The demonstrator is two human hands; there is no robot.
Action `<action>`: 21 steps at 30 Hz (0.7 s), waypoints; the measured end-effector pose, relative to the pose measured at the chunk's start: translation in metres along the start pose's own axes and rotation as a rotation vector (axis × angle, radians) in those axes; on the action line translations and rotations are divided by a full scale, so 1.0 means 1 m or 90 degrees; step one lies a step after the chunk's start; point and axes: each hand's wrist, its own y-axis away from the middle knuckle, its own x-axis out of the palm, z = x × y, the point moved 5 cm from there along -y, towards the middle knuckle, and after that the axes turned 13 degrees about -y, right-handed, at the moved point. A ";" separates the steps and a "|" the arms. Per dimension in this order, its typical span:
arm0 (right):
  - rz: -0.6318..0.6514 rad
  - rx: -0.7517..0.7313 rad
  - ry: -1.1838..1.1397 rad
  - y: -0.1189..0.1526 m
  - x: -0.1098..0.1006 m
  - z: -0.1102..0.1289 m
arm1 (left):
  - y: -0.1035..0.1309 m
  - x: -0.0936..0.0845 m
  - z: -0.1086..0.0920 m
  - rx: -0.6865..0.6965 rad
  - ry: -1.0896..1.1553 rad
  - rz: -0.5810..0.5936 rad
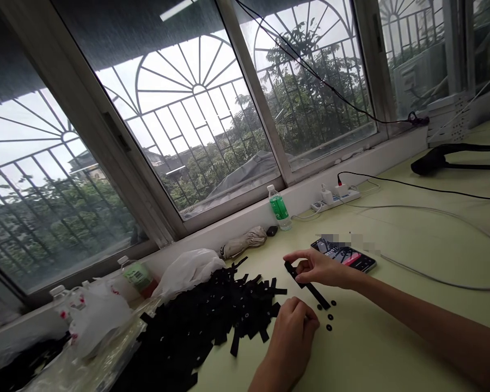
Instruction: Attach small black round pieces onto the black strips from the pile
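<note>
My right hand [316,268] pinches a short black strip [291,270] between thumb and fingers, a little above the table. Below it, another black strip [319,296] points down to the right; whether the two are joined I cannot tell. My left hand [294,332] rests on the table with its fingers curled closed, and what is in them, if anything, is hidden. Several small black discs with centre holes, one a black disc [330,317], lie just right of the left hand. Left of both hands spreads a big heap of black strips [212,310], some with small pale rings.
A phone [363,261] lies under the right wrist. Behind stand a green-labelled bottle [280,209] and a power strip [337,198] with cables running right. A folded umbrella [245,242], white plastic bags [191,269] and a bottle of reddish liquid [139,277] line the window side.
</note>
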 end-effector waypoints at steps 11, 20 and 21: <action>-0.053 0.016 0.070 0.001 0.013 -0.014 | -0.001 -0.010 0.009 -0.007 0.146 -0.122; -0.034 -0.006 0.056 -0.004 0.015 -0.030 | -0.006 -0.005 0.061 -0.267 0.505 -0.230; -0.033 -0.006 0.051 -0.005 0.016 -0.030 | -0.006 -0.004 0.063 -0.290 0.533 -0.236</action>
